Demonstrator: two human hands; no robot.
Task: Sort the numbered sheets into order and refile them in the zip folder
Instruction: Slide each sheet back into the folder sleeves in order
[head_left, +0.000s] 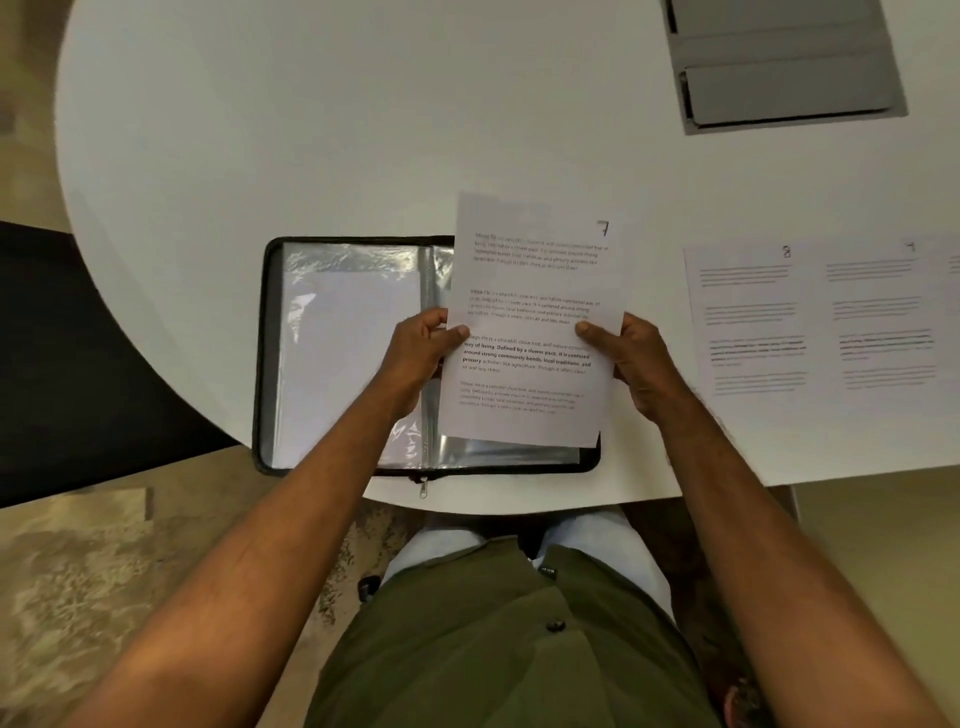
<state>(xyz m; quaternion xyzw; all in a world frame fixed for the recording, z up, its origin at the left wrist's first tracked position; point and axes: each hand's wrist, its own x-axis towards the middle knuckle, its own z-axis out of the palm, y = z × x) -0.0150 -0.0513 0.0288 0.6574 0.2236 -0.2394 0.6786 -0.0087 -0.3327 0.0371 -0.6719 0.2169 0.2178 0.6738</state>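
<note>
Both hands hold one white printed paper sheet (535, 322) with a handwritten 7 in its top corner: the left hand (421, 353) pinches its left edge, thumb on the printed face and fingers curled behind, and the right hand (631, 364) grips its right edge the same way. That sheet is raised over the right half of the open black zip folder (311, 353), whose clear plastic sleeves lie exposed on the round white table (311, 130). Right of the folder, two more white numbered sheets (815, 322) lie flat side by side, one marked 8. Beyond the folder, well apart to its right, sits a grey flat case (784, 62).
</note>
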